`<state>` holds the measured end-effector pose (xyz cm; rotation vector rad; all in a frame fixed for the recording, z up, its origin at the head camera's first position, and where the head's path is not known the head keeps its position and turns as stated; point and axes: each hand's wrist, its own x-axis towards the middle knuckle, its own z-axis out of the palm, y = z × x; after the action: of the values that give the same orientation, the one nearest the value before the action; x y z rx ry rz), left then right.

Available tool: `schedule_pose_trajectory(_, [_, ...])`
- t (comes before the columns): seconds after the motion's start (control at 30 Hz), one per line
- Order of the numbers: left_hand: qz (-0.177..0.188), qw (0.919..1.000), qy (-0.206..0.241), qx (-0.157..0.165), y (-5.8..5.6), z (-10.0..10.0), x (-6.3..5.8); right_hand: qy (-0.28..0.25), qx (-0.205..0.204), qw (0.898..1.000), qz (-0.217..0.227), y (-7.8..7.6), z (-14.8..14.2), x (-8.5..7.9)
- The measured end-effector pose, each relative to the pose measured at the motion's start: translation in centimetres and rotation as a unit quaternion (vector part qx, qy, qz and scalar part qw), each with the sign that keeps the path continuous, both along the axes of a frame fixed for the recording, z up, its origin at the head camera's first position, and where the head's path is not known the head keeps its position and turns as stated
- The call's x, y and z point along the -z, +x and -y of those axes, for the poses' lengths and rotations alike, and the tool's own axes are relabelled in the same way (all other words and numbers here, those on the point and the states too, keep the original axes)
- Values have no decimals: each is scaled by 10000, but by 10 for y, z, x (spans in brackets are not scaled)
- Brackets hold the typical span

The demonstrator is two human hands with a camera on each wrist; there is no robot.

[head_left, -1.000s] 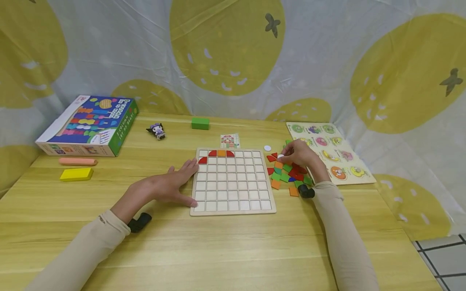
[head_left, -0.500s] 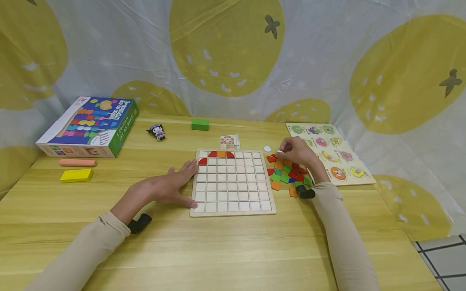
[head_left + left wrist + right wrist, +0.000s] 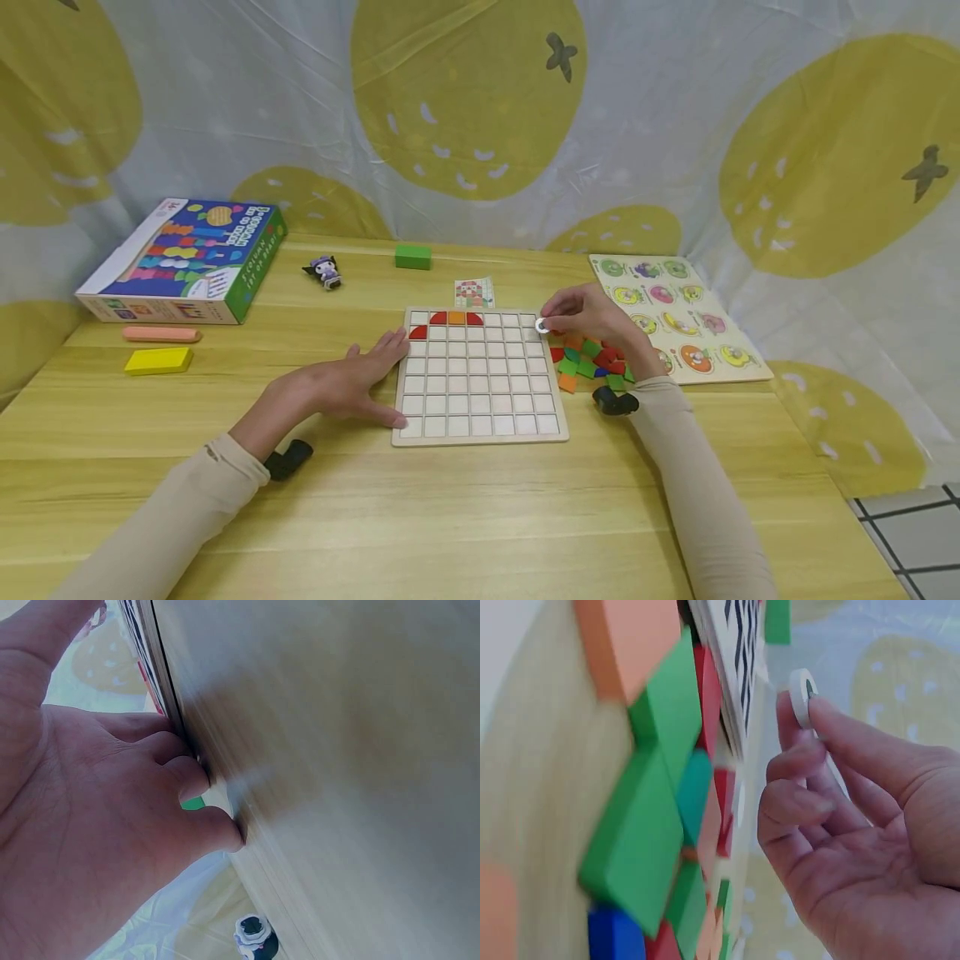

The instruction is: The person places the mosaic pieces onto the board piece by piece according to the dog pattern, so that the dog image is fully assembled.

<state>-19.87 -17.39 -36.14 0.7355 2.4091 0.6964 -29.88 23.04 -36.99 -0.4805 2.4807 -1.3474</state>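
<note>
We're pinching white disc [image 3: 800,696] with right hand [image 3: 597,322] near far right corner of grid board [image 3: 477,384]; we're resting unclenched left hand [image 3: 351,385] against left edge.

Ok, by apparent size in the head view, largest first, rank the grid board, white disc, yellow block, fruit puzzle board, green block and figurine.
Grid board
Fruit puzzle board
Yellow block
Green block and figurine: too alike to rank
White disc, in the right hand

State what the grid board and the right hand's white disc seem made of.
The grid board looks like matte wood, judging by its pale tan rim. The white disc may be painted wood or plastic: its smooth, even white edge leaves that open.
</note>
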Motion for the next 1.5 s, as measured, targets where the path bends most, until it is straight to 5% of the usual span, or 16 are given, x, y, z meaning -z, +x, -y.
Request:
schedule_pose_trajectory(0.37, [-16, 10000, 30, 10, 0, 2, -1, -578, -475, 9965, 363, 9, 56, -8])
schedule_pose_trajectory(0.83, [16, 10000, -11, 45, -3, -2, 4, -892, -244, 9925, 803, 2, 135, -9])
schedule_pose_trajectory(1.17, [26, 10000, -55, -13, -1, -2, 0, -349, 175, 9976, 576, 1, 156, 1])
schedule_pose_trajectory(1.5, [61, 10000, -29, -28, -1, -3, 1, 171, 26, 9993, 337, 2, 159, 2])
